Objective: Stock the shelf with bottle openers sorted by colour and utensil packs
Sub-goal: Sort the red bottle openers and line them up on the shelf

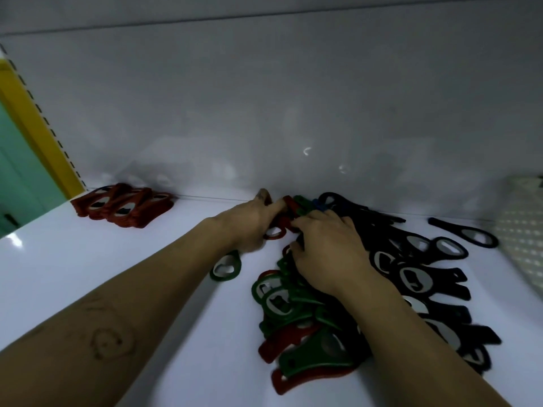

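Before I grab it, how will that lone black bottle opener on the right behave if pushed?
The black bottle opener lies flat, so it likely slides rather than rolls. The shelf looks glossy, so it may skid easily. Its thin, cut-out shape suggests stiff and light.

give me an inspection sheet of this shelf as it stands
surface: shelf, white and glossy
job's things: red row at back left; mixed pile of red, green, black and blue openers at centre right; green opener apart, by the left wrist; black opener apart at right
clutter: white pack at right edge, dotted, contents too blurred to tell
grippers: left hand fingers curl round a red opener at the pile's far end; right hand lies on the pile, grip hidden
cables: nothing seen
surroundings: back panel, white; yellow upright at left
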